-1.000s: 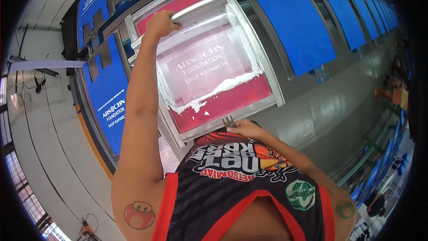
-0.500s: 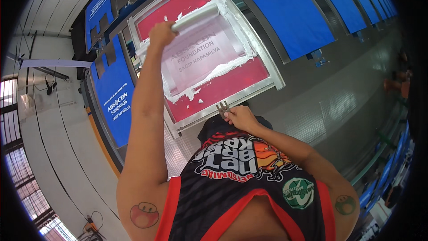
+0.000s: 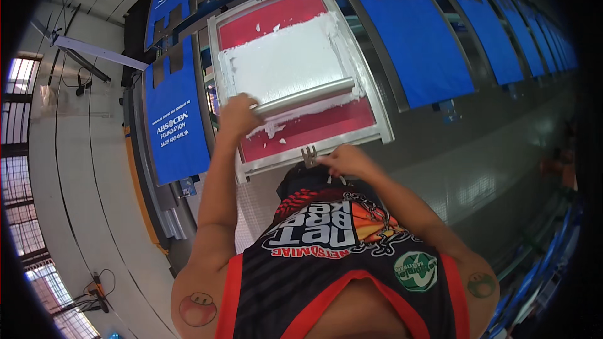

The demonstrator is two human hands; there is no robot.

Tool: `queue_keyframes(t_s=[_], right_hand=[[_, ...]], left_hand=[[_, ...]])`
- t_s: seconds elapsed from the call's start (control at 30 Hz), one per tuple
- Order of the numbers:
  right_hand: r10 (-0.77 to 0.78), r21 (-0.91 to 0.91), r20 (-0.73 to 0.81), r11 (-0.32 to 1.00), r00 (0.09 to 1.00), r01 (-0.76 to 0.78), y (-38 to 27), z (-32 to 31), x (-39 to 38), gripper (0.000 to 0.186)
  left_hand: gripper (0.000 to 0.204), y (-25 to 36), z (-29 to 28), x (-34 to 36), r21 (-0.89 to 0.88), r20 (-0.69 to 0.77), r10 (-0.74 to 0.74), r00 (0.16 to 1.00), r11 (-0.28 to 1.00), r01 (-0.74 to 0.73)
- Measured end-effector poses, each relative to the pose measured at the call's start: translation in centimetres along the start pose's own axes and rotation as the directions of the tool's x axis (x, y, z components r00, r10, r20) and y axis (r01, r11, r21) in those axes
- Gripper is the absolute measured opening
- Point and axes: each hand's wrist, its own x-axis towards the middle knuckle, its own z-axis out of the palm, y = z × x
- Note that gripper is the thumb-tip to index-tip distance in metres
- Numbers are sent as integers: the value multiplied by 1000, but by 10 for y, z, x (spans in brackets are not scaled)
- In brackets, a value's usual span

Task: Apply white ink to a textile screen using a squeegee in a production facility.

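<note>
My left hand (image 3: 239, 115) grips a long metal squeegee (image 3: 304, 94) lying across the near part of a screen printing frame (image 3: 380, 125). The frame has red mesh (image 3: 314, 116) at both ends and a thick white ink layer (image 3: 282, 56) over its middle, with ragged edges and stray flecks. My right hand (image 3: 342, 163) is at a small dark pronged metal bracket (image 3: 309, 157) at the middle of the frame's near edge, fingers bent against it.
Metal boards with blue cut fabric pieces (image 3: 414, 44) run in a row to the right; another blue piece (image 3: 176, 107) with white print lies left. A white wall (image 3: 88, 182) with cables and barred windows (image 3: 19, 169) stands on the left, and a metal walkway (image 3: 452, 182) runs below right.
My left hand has drawn the squeegee from the far part of the screen toward me. The middle, where printing showed through, is now covered in solid white. My right hand stays at the bracket.
</note>
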Motion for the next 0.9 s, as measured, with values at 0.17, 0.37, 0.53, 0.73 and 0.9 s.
queue_keyframes(t_s=[0.17, 0.37, 0.53, 0.73, 0.9], right_hand=[[-66, -174, -908, 957, 413, -230, 45, -102, 10, 60], [241, 346, -716, 938, 656, 33, 86, -99, 38, 65], [278, 463, -724, 875, 632, 145, 105, -147, -21, 60], [253, 462, -816, 826, 519, 323, 239, -256, -85, 53], [267, 434, -818, 868, 509, 242, 298, -325, -103, 55]], left_hand=[[70, -128, 79, -35, -375, -310, -152, 939, 927, 27], [72, -94, 91, -36, -995, 75, -430, 900, 24, 94], [75, -18, 45, -29, -987, 80, -452, 889, 89, 134], [83, 167, 50, 55, -998, 58, -299, 952, 3, 62], [82, 234, 74, 107, -996, 75, -308, 948, 13, 83]])
